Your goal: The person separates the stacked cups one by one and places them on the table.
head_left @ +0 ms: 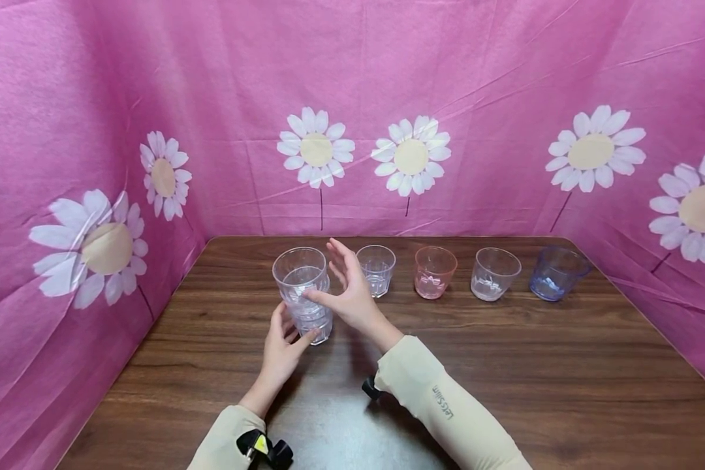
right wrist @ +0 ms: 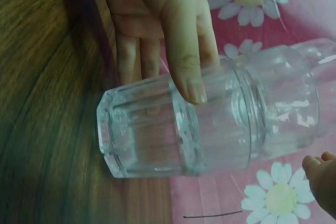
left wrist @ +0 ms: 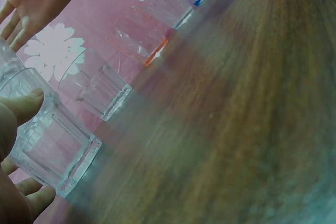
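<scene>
A stack of clear plastic cups [head_left: 304, 295] stands on the brown table [head_left: 505, 365], left of centre. My left hand [head_left: 288, 334] grips the bottom cup, thumb in front and fingers behind. In the left wrist view the thumb [left wrist: 22, 107] lies on the stack's base [left wrist: 55, 153]. The right wrist view shows the stack [right wrist: 210, 124] with the left thumb [right wrist: 185, 64] across it. My right hand [head_left: 331, 277] is open beside the upper cups, fingers straight and spread, thumb close to the stack; whether it touches them is unclear.
Further cups stand in a row behind, running right: a clear cup [head_left: 376, 269], a pink cup [head_left: 435, 272], another clear cup [head_left: 495, 274] and a blue cup [head_left: 558, 273]. Pink daisy-print cloth [head_left: 505, 98] walls the table on three sides.
</scene>
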A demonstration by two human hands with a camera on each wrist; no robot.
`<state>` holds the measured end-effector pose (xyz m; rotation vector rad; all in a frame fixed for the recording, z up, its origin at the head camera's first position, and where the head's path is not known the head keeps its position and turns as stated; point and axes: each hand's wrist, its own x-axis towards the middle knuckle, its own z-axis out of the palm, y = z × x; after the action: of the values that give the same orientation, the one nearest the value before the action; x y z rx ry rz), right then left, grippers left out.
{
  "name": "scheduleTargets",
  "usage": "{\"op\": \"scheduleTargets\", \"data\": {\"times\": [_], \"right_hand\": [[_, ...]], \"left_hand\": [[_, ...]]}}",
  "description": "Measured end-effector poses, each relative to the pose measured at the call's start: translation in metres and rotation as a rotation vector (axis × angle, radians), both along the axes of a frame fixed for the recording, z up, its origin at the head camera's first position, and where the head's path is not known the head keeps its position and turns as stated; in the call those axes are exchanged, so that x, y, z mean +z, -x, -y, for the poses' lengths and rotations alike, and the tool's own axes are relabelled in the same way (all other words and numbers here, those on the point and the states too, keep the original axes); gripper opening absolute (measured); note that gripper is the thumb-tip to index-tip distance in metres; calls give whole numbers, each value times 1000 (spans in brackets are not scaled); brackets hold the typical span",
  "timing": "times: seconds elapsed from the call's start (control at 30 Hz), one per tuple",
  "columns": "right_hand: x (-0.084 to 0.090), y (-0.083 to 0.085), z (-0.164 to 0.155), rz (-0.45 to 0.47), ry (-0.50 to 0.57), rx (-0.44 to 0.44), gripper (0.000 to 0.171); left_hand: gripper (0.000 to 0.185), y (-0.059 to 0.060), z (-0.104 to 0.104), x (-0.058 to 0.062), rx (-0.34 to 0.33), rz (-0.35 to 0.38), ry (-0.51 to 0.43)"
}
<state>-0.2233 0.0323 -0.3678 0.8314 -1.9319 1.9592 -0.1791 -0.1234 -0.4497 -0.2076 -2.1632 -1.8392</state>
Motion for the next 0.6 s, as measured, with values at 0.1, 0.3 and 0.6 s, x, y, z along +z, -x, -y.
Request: {"op": "scheduleTargets", "data": {"times": [0.1,0.3,0.6], "right_hand": [[-1,-2,5,-1,-47,-23,95],[-4,-1,10,-18,-135,-95,101],[-3,-1,10,-52,-223,-156,93]], "left_hand": [[77,0,0,0,3,-1,4],[77,0,1,-1,-3,-3,-2],[77,1,1,0,-5,8,-5]]}}
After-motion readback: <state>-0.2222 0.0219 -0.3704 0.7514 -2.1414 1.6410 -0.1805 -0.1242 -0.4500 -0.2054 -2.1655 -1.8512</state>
